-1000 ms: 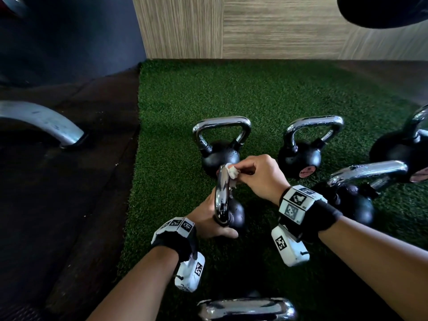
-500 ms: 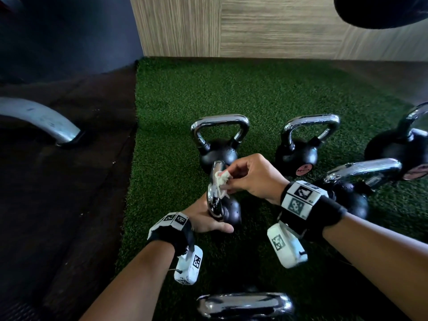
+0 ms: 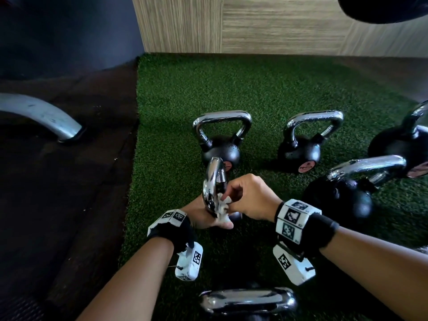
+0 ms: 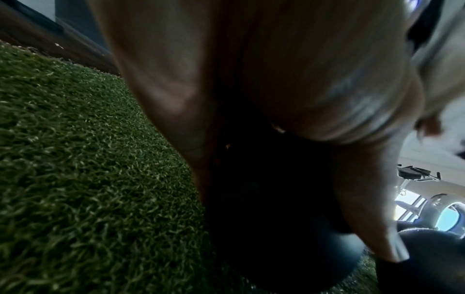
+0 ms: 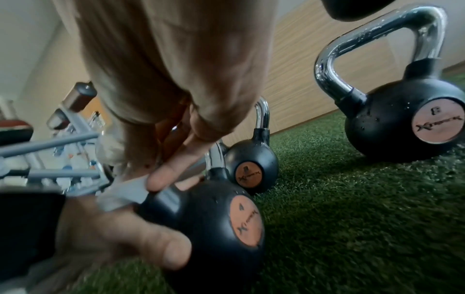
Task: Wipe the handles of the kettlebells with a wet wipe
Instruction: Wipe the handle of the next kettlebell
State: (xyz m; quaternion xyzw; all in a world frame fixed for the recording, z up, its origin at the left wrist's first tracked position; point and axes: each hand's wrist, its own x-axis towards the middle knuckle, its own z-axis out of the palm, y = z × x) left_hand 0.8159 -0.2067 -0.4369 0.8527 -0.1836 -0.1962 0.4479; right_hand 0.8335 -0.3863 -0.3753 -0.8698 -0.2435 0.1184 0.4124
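Observation:
A small black kettlebell (image 5: 214, 228) with a chrome handle (image 3: 214, 181) stands on the green turf, its handle edge-on to the head view. My left hand (image 3: 206, 216) grips its ball from the left, thumb across the front (image 5: 141, 246). My right hand (image 3: 247, 196) pinches a crumpled white wet wipe (image 3: 223, 208) and holds it against the lower part of the handle, near where it meets the ball (image 5: 125, 193). In the left wrist view the palm (image 4: 251, 69) fills most of the frame and the ball beneath it is dark.
Several other black kettlebells with chrome handles stand around: two behind (image 3: 221, 144) (image 3: 303, 147), one at right (image 3: 347, 193), one at the far right edge (image 3: 407, 144), one close below (image 3: 247, 300). A grey machine foot (image 3: 41, 117) rests on the dark floor at left. A wood-panel wall (image 3: 254, 24) lies behind.
My right hand has slid the wipe from the top of the handle down to its lower part near the ball. The left hand still grips the ball.

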